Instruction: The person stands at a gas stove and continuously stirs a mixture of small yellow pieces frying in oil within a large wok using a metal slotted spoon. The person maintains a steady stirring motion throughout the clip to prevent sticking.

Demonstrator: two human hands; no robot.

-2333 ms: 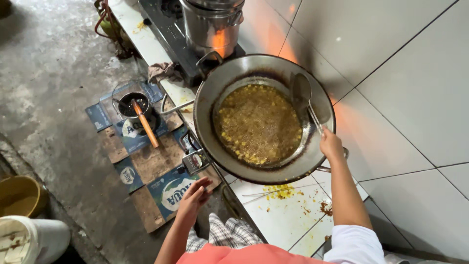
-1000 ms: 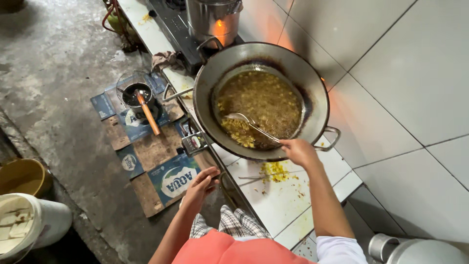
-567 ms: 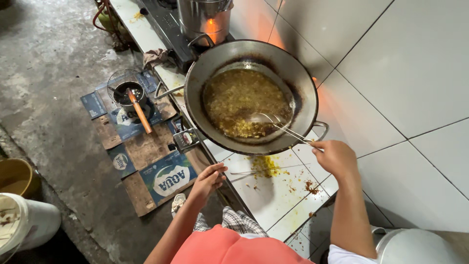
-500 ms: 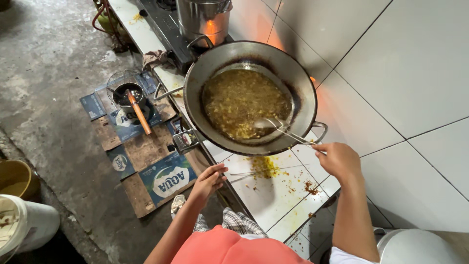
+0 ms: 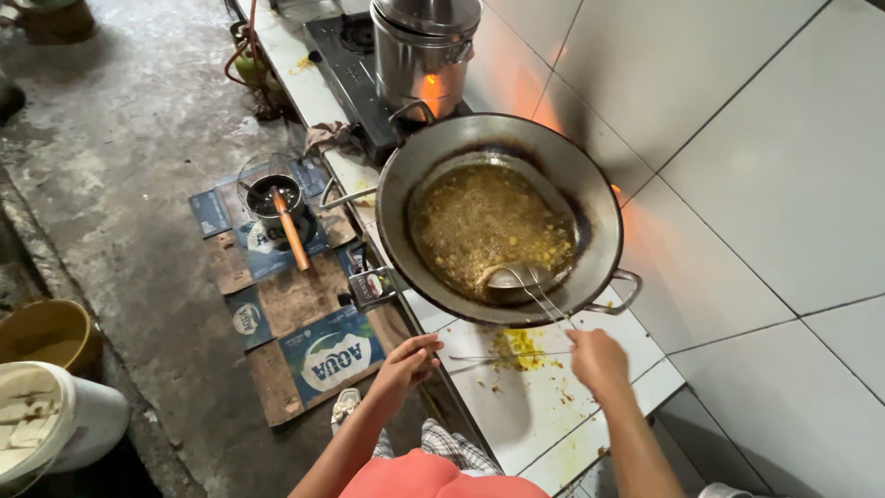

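**Q:** Nearest the camera, at about 6 o'clock, what shows?

**A:** Orange top, two bare forearms reaching up-frame. Left hand [image 5: 406, 361] at about 7 o'clock of the wok, fingers loosely curled at the counter's edge, gripping nothing that can be made out. Right hand [image 5: 599, 358] at 5 o'clock of the wok, closed around the thin wire handle of a metal skimmer [image 5: 516, 279].

**Q:** Where does the skimmer sit?

**A:** Its bowl rests inside the wok [image 5: 590, 189], at the 5 o'clock side of the oil, handle slanting back over the rim to the right hand.

**Q:** Between hands and wok?

**A:** White tiled counter [image 5: 516, 420], with yellow crumbs [image 5: 516, 349] spilled between the two hands. A thin metal rod lies across them, near the left fingertips; contact cannot be told.

**Q:** The wok itself?

**A:** Large, dark, round, full of bubbling yellow-brown oil with small fried bits. Loop handle at 4 o'clock.

**Q:** Farther out?

**A:** At 12 o'clock, a steel pot [image 5: 419, 51] on a black stove [image 5: 346, 55], orange flame glow on its side. At 9 o'clock, floor level: flattened cardboard [image 5: 295, 304], a small dark pot with a wooden-handled tool [image 5: 277, 198]. At 8 o'clock, a white bucket [image 5: 64, 424] and a yellow basin [image 5: 46, 332].
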